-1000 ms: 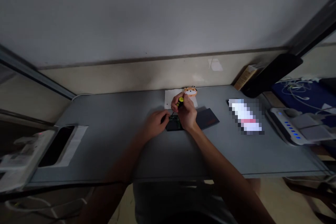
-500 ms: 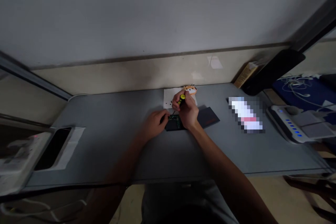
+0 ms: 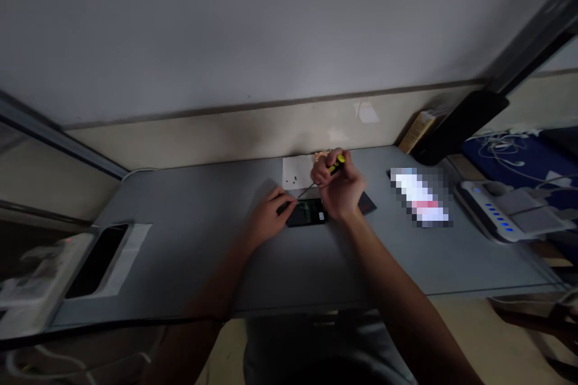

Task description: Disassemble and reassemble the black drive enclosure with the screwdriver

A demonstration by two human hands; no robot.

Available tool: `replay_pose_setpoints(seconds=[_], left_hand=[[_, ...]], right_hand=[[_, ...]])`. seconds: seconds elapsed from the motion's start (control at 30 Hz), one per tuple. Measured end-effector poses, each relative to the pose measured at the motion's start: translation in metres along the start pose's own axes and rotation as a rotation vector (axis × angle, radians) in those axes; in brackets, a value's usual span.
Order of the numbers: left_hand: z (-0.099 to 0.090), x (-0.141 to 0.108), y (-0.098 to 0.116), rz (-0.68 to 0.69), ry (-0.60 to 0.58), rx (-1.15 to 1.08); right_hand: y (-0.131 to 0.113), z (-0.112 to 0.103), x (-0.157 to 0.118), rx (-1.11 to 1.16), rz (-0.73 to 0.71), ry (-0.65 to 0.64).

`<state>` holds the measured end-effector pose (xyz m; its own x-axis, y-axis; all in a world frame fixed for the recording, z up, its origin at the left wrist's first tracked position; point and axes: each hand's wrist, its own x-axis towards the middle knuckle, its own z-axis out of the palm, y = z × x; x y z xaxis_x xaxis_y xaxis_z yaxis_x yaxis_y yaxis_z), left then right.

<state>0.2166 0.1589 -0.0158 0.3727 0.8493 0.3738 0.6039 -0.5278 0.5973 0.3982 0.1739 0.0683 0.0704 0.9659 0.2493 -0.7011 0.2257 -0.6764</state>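
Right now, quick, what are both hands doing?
Left hand: resting against the left edge of the small dark device, fingers loosely curled.
Right hand: closed around a yellow-handled screwdriver.

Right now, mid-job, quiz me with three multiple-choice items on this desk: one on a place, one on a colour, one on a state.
1. Where does the white paper sheet lie?
A. Behind the opened device, toward the wall
B. At the desk's near edge
C. On the blue-lit charger

2. What colour is the screwdriver handle?
A. Red and white
B. Yellow and black
C. All blue

3. What is the left hand doing?
A. Lifted off the desk
B. Resting on the grey desk with its fingers at the opened device
C. Holding the phone

Answers: 1 A, the sheet sits past the device by the wall. 2 B, yellow with black shows above the right hand that grips it. 3 B, the hand lies flat at the device's left edge.
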Motion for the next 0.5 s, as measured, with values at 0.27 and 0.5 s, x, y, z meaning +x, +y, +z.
replay_pose_setpoints(seconds=[0.27,0.5], left_hand=[[-0.004,0.020,0.007,0.091,-0.044,0.000],[0.016,0.102,0.019,0.052,-0.194,0.130]], right_hand=[[-0.046,-0.066,0.023,0.049,-0.192,0.222],[-0.049,-0.096,0.028,0.181,-0.164,0.407]])
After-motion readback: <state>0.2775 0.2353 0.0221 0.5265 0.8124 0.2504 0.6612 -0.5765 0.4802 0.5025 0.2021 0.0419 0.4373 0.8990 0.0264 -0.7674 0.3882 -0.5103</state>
